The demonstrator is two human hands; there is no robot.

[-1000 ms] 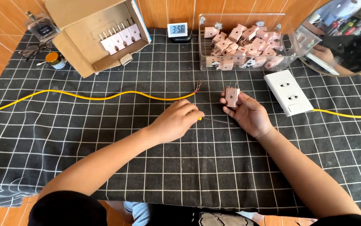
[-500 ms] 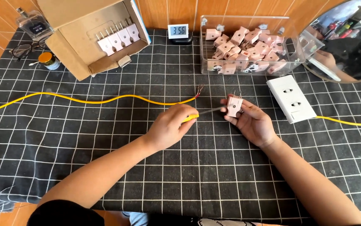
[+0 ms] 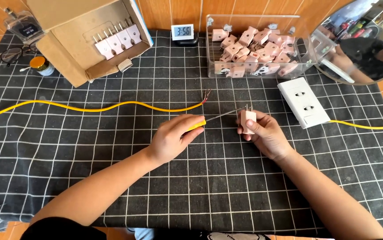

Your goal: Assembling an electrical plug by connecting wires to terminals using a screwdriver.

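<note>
A yellow-handled screwdriver (image 3: pixel 213 119) was pinched in the left hand (image 3: pixel 173 138), its tip set at a pink plug (image 3: pixel 247 122). The plug was gripped in the right hand (image 3: pixel 264 133) above the tabletop (image 3: pixel 111 155), near a white socket (image 3: pixel 304 102)

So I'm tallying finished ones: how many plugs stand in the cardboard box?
4. They stand in one slanted row inside the cardboard box, prongs up: first plug, second, third, fourth. More may be hidden behind the flap.

Bare cloth (image 3: pixel 209 191) below both hands; yellow cable (image 3: pixel 111 106) and white socket (image 3: pixel 303 102) just beyond.
</note>
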